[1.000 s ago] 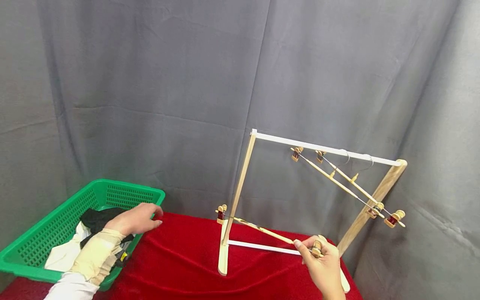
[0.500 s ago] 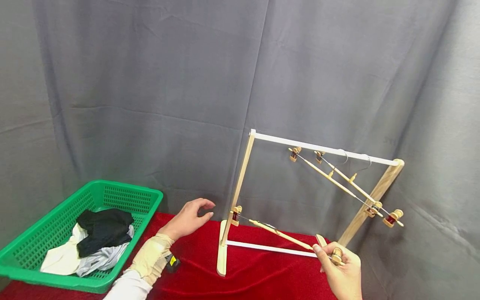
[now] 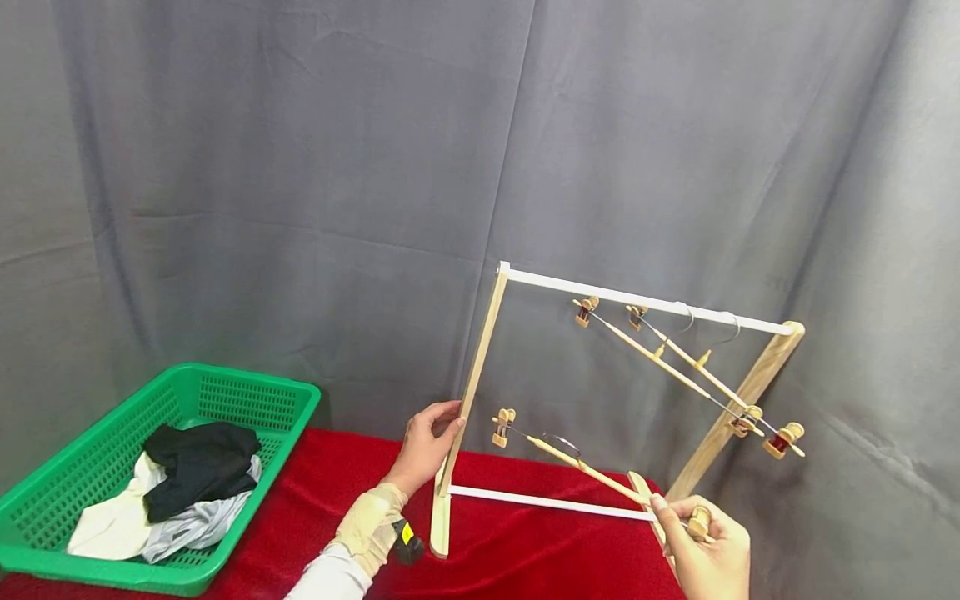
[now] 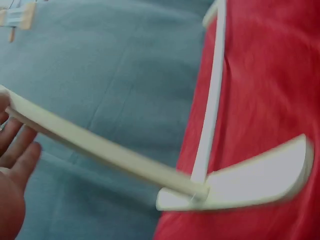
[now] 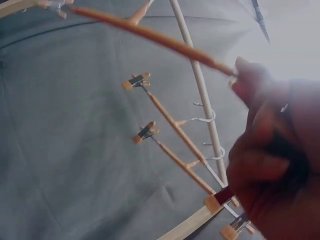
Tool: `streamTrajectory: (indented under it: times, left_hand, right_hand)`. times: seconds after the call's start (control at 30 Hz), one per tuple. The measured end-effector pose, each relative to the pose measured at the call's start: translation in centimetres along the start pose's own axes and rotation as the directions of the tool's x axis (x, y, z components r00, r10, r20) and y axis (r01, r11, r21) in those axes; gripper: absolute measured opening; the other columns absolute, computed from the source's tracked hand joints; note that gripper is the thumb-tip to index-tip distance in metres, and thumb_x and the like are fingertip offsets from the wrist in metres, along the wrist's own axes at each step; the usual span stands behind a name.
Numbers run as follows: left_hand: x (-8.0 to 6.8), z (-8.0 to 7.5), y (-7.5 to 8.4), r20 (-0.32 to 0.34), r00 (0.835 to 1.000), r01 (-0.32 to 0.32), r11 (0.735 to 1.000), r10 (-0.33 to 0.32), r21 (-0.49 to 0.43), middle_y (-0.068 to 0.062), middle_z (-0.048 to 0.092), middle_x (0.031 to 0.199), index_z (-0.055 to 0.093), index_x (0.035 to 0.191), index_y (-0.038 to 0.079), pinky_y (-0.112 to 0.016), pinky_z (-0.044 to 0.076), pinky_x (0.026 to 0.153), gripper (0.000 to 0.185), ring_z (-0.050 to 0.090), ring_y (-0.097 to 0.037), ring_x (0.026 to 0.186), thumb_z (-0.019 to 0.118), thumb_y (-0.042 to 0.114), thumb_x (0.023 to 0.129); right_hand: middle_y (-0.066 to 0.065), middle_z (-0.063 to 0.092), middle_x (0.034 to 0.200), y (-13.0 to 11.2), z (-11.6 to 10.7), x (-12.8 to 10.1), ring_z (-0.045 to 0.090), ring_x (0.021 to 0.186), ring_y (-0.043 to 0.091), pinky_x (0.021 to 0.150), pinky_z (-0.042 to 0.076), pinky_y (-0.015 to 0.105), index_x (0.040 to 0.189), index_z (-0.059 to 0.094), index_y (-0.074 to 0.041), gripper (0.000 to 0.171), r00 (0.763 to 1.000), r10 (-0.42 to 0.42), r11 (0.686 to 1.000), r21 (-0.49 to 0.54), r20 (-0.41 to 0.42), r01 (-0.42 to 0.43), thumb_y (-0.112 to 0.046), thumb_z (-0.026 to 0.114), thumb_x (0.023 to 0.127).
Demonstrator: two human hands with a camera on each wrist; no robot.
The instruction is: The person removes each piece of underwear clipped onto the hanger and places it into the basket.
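Observation:
A wooden clothes rack (image 3: 645,297) with a white top rail stands on the red tablecloth (image 3: 337,475). My left hand (image 3: 435,429) touches the rack's left upright (image 3: 472,375) low down. In the left wrist view its fingers (image 4: 15,145) lie fairly straight beside that upright (image 4: 100,150). My right hand (image 3: 678,517) grips the right end of a wooden clip hanger (image 3: 577,467) and holds it slanted in front of the rack's lower bar. From the right wrist, the held hanger (image 5: 150,32) runs up and to the left of my right hand (image 5: 270,150).
Two more clip hangers (image 3: 675,367) hang tilted on the top rail. A green plastic basket (image 3: 247,387) at the left holds black, white and grey clothes (image 3: 198,458). Grey curtain closes off the back and right. The rack's foot (image 4: 250,180) rests on the red cloth.
My left hand left the basket, crossed to the right and reached the rack's left upright. My right hand drew the held hanger to the right and slightly down.

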State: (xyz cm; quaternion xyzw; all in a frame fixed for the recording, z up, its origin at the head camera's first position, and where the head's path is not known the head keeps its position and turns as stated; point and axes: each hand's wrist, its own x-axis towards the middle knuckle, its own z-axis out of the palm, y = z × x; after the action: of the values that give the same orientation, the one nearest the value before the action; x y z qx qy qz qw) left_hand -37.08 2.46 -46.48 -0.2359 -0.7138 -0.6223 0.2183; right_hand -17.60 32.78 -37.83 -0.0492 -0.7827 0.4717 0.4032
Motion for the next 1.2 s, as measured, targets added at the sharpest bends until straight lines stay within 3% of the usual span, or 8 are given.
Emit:
streamTrajectory:
  times: [0.1, 0.2, 0.33, 0.47, 0.53, 0.77, 0.97, 1.2]
  left_hand:
    - [0.1, 0.6, -0.5, -0.044, 0.999, 0.016, 0.997, -0.019, -0.071, -0.019, 0.069, 0.118, 0.065, 0.126, -0.004, -0.047, 0.054, 0.098, 0.03, 0.066, -0.034, 0.112, 0.065, 0.005, 0.098]
    - [0.3, 0.9, -0.8, -0.04, 0.999, 0.024, 0.996, -0.028, -0.091, -0.018, 0.068, 0.118, 0.064, 0.127, -0.006, -0.046, 0.054, 0.098, 0.03, 0.065, -0.035, 0.114, 0.064, 0.004, 0.098]
    - [0.3, 0.9, -0.9, -0.031, 0.999, 0.023, 0.995, -0.026, -0.097, -0.017, 0.066, 0.12, 0.063, 0.129, -0.006, -0.047, 0.054, 0.099, 0.033, 0.064, -0.034, 0.115, 0.064, 0.005, 0.099]
    - [0.5, 1.0, -0.7, -0.051, 0.999, 0.014, 0.994, -0.019, -0.105, -0.019, 0.065, 0.118, 0.063, 0.128, -0.007, -0.052, 0.053, 0.098, 0.031, 0.064, -0.036, 0.114, 0.064, 0.003, 0.098]
    - [0.5, 0.9, -0.1, -0.052, 0.998, 0.029, 0.994, -0.035, -0.105, -0.022, 0.064, 0.118, 0.063, 0.127, -0.009, -0.056, 0.052, 0.098, 0.03, 0.062, -0.039, 0.114, 0.063, -0.001, 0.098]
    - [0.4, 1.0, -0.7, -0.04, 0.998, 0.045, 0.995, -0.048, -0.089, -0.018, 0.065, 0.118, 0.065, 0.126, -0.005, -0.049, 0.054, 0.097, 0.029, 0.062, -0.035, 0.114, 0.064, 0.003, 0.098]
    - [0.4, 1.1, -1.0, -0.042, 0.998, 0.043, 0.993, -0.047, -0.107, -0.019, 0.064, 0.116, 0.064, 0.126, -0.007, -0.049, 0.054, 0.097, 0.03, 0.062, -0.035, 0.113, 0.064, 0.002, 0.098]
    - [0.0, 1.1, 0.1, -0.051, 0.998, 0.028, 0.995, -0.033, -0.098, -0.024, 0.062, 0.117, 0.061, 0.127, -0.012, -0.054, 0.053, 0.097, 0.03, 0.06, -0.041, 0.113, 0.061, -0.002, 0.098]
  right_hand:
    - [-0.004, 0.051, 0.043, -0.4, 0.3, 0.0, 0.045, 0.037, 0.007, 0.036, 0.03, 0.024, 0.067, 0.063, -0.003, 0.027, 0.997, 0.041, 0.998, -0.043, -0.063, -0.043, -0.011, 0.081, 0.087]
    - [-0.006, 0.051, 0.043, -0.7, 0.8, 0.2, 0.045, 0.037, 0.005, 0.036, 0.03, 0.023, 0.067, 0.065, -0.003, 0.03, 0.987, 0.075, 0.996, -0.04, -0.139, -0.082, -0.017, 0.08, 0.088]
    - [-0.005, 0.052, 0.044, -1.0, 1.9, 0.5, 0.042, 0.036, 0.004, 0.035, 0.029, 0.022, 0.068, 0.064, -0.001, 0.03, 0.971, 0.118, 0.988, 0.12, -0.209, -0.094, -0.014, 0.08, 0.089]
    - [-0.002, 0.052, 0.043, -1.2, 3.3, 0.8, 0.04, 0.034, 0.003, 0.034, 0.027, 0.021, 0.065, 0.062, -0.001, 0.03, 0.956, 0.121, 0.953, 0.299, -0.267, -0.038, -0.008, 0.08, 0.087]
    - [-0.003, 0.052, 0.042, -1.4, 4.0, 1.0, 0.04, 0.033, 0.003, 0.034, 0.026, 0.021, 0.064, 0.062, -0.001, 0.03, 0.948, 0.11, 0.941, 0.338, -0.3, -0.002, -0.008, 0.08, 0.087]
    - [-0.006, 0.053, 0.042, -2.0, 6.1, 2.9, 0.044, 0.033, 0.001, 0.035, 0.026, 0.015, 0.066, 0.063, -0.003, 0.027, 0.917, 0.077, 0.918, 0.387, -0.392, 0.089, -0.008, 0.079, 0.087]
    - [-0.007, 0.053, 0.043, -3.7, 7.8, 5.2, 0.047, 0.034, 0.001, 0.036, 0.031, 0.014, 0.068, 0.062, -0.001, 0.026, 0.907, 0.05, 0.878, 0.452, -0.417, 0.159, -0.006, 0.077, 0.088]
    - [-0.007, 0.052, 0.043, -4.8, 9.6, 6.7, 0.047, 0.035, 0.001, 0.038, 0.032, 0.014, 0.069, 0.062, -0.003, 0.026, 0.893, 0.048, 0.851, 0.486, -0.448, 0.198, -0.007, 0.075, 0.09]
